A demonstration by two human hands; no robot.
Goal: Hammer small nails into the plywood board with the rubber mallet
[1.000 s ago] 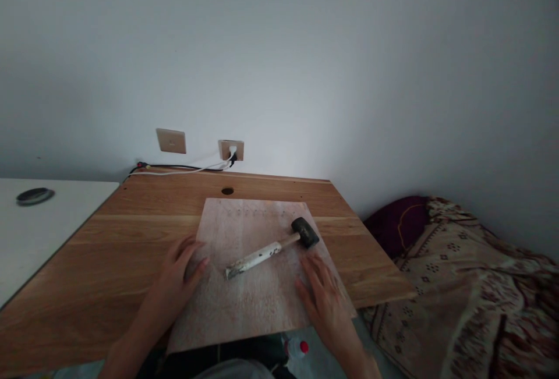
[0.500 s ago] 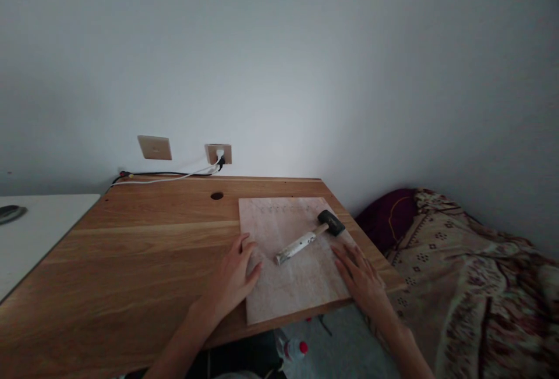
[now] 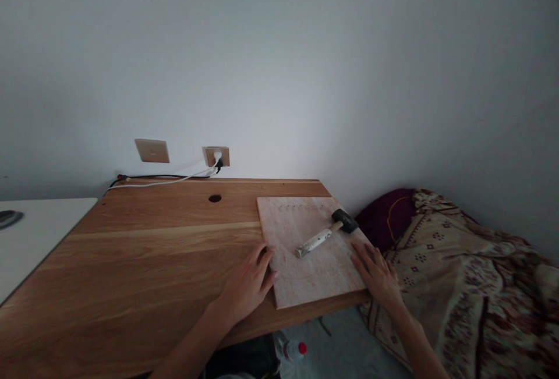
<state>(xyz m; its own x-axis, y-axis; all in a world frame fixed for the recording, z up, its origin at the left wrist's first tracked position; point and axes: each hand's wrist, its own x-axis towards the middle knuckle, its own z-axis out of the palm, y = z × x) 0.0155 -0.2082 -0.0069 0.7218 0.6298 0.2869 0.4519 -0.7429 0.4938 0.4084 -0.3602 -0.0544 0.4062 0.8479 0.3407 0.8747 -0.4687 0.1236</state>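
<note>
A pale, square board (image 3: 314,274) lies on the wooden desk, with a row of small nails or marks near its far edge. On it rests a mallet, its black head (image 3: 345,220) toward the far right and its worn white handle (image 3: 314,243) pointing to the near left. My left hand (image 3: 251,280) holds the board's left edge, thumb and fingers touching it. At the opposite edge, my right hand (image 3: 376,271) grips the board, fingers over its top and the thumb side hidden. Neither hand touches the mallet.
The desk (image 3: 166,274) has a round cable hole (image 3: 215,198). Behind it, cables run to a wall socket (image 3: 217,156). A white surface (image 3: 43,233) adjoins on the left, patterned bedding (image 3: 471,268) on the right. Below the front edge stands a red-capped bottle (image 3: 294,350).
The board, with the mallet on it, has slid to the right and slightly away from me across the desk. Both hands have moved along with it, staying at its edges.
</note>
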